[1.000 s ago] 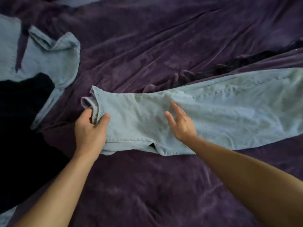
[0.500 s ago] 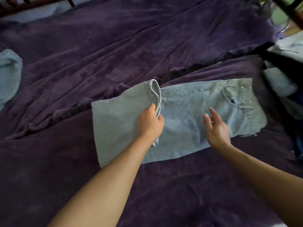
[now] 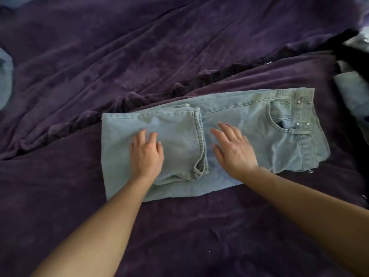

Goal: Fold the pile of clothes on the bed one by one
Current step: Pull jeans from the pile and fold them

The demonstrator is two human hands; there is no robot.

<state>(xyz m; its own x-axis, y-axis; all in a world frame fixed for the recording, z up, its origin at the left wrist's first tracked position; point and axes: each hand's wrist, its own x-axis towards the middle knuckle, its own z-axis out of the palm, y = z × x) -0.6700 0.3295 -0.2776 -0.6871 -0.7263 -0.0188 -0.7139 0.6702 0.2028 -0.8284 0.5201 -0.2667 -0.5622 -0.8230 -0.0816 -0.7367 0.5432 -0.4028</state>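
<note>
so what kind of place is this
Probably a bedroom, seen over a bed: a rumpled purple bedspread fills the view, light-blue jeans lie part-folded on it under the left hand and right hand, and more clothes sit at the right edge.

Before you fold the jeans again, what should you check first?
1. Jeans lying flat on the blanket: ok.
2. Hem folded over to the middle: ok.
3. Left hand flat on the folded part: ok.
4. Right hand open on the jeans beside the hem: ok.
5. Folded edges lined up: not ok, the lower layer sticks out on the near side.
6. Underside smooth: cannot tell.
</note>
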